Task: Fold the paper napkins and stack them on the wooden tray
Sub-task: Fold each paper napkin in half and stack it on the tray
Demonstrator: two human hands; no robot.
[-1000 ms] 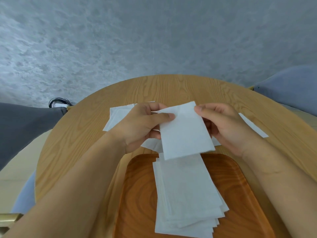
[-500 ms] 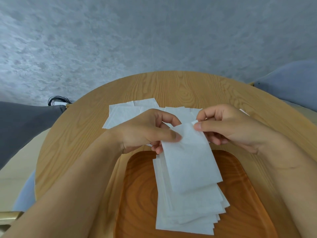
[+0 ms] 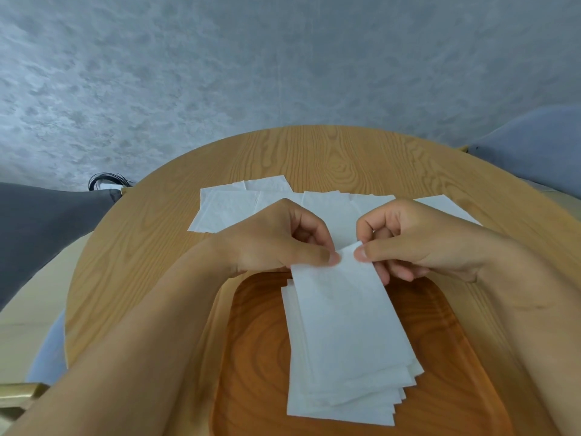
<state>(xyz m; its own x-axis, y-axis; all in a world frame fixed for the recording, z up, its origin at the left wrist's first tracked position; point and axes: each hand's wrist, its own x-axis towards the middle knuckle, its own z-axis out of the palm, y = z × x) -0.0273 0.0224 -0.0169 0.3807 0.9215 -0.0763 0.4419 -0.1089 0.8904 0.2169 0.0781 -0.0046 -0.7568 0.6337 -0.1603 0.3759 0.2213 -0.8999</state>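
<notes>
1. Pinching the far edge of a folded napkin (image 3: pixel 349 316), the left hand (image 3: pixel 276 240) and right hand (image 3: pixel 418 243) held it atop the stack (image 3: pixel 330 413) on the wooden tray (image 3: pixel 251 357).
2. Unfolded napkins (image 3: pixel 226 209) lay beyond the tray on the counter (image 3: pixel 141 262).

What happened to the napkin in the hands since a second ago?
The folded napkin came down and toward the person, from up over the table onto the stack on the wooden tray. The left hand and right hand came down with it, thumbs closer together, and still pinch its far edge. The stack, the tray and the unfolded napkins stayed put.
</notes>
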